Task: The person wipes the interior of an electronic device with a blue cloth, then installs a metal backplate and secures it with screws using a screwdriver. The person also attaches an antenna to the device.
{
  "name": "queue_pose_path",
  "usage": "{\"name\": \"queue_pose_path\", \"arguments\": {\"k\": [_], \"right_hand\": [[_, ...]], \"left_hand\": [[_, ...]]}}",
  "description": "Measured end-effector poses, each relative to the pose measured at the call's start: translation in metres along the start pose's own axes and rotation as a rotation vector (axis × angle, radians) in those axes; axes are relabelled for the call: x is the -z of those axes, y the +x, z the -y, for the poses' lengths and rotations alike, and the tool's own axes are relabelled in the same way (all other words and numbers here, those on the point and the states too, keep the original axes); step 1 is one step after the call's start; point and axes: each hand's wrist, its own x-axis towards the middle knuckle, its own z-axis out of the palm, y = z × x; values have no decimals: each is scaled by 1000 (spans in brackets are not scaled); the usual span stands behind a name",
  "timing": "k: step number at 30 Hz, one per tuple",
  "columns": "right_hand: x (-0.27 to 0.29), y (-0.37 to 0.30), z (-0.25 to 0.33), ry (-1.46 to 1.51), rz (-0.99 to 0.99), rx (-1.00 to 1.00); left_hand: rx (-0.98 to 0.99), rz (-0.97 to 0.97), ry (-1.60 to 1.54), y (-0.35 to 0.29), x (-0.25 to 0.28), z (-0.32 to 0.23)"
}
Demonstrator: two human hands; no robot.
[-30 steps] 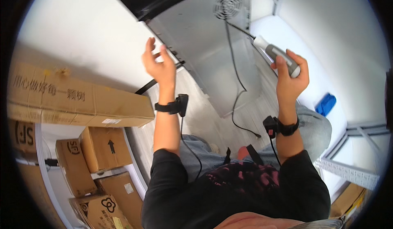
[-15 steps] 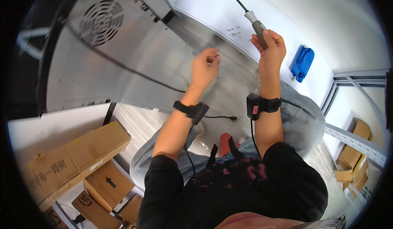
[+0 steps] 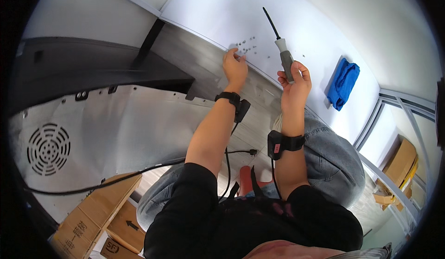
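Note:
My right hand (image 3: 295,83) grips a screwdriver (image 3: 286,57) by its grey handle, with the dark shaft pointing up and away over the white surface. At the near edge of that white surface (image 3: 199,9) is my left hand (image 3: 235,70), fingers curled and thumb close to the index finger. Whatever lies between those fingertips is too small to make out. Just beyond them, several small screws (image 3: 245,49) lie scattered on the white surface. A silver metal panel (image 3: 125,124) with a round vent grille stands to the left of my left forearm.
A folded blue cloth or pouch (image 3: 343,84) rests on the white surface at right. A black cable (image 3: 139,170) crosses the metal panel. Cardboard boxes (image 3: 92,212) stand at lower left, another carton (image 3: 401,166) at far right by a metal frame. A plug (image 3: 252,152) hangs near my knees.
My left hand has moved from beside the metal panel to the screws at the white surface's edge. The view has turned, so the panel sits lower left. The screwdriver stays in my right hand.

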Motion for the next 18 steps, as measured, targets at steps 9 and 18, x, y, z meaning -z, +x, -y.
{"name": "queue_pose_path", "arguments": {"k": [9, 18], "right_hand": [[-8, 17, -3, -29, -1, 0], [-14, 20, -9, -59, 24, -24]], "left_hand": [[-106, 33, 30, 7, -7, -1], [-166, -7, -43, 14, -10, 15]]}}
